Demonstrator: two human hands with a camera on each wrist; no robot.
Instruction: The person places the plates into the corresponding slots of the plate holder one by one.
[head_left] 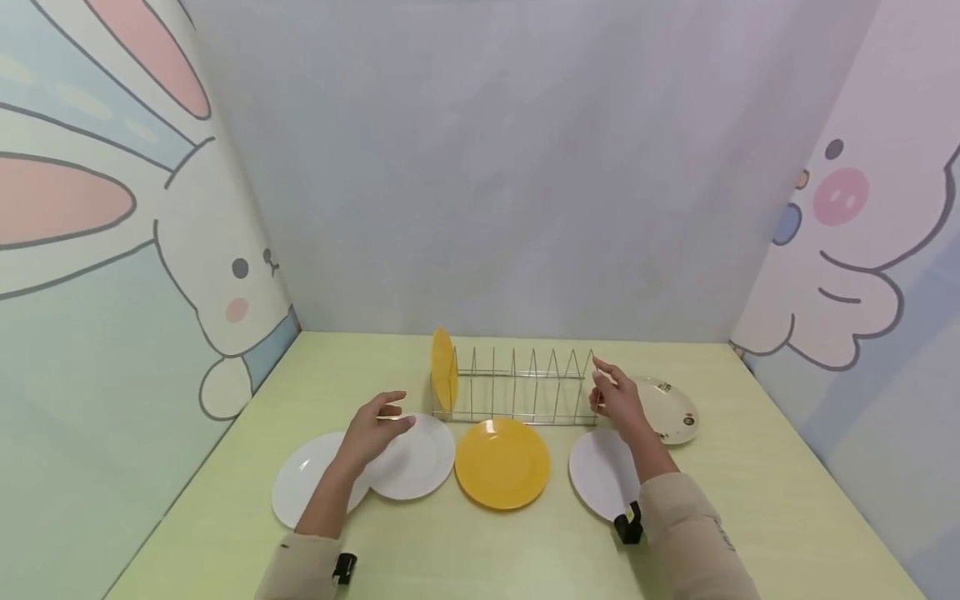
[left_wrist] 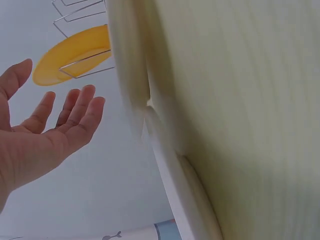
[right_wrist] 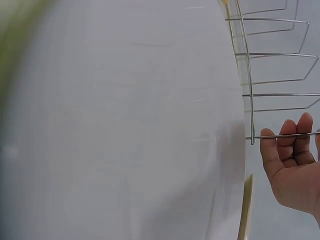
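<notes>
A wire dish rack (head_left: 533,419) stands at the middle of the table, with a yellow plate (head_left: 444,371) upright in its left end. My right hand (head_left: 619,402) is at the rack's right end. In the right wrist view, its curled fingers (right_wrist: 270,150) hold the end wire. My left hand (head_left: 372,433) is held above the white plate (head_left: 420,467), palm inward, fingers apart and holding nothing. In the left wrist view, the upright yellow plate (left_wrist: 70,57) shows beyond the left fingertips.
Another white plate (head_left: 300,479) lies at the left, partly under my left forearm. A second yellow plate (head_left: 502,467) lies flat before the rack. To its right are a pale plate (head_left: 600,471) and a cream patterned plate (head_left: 667,408). A grey wall (head_left: 480,183) closes the back.
</notes>
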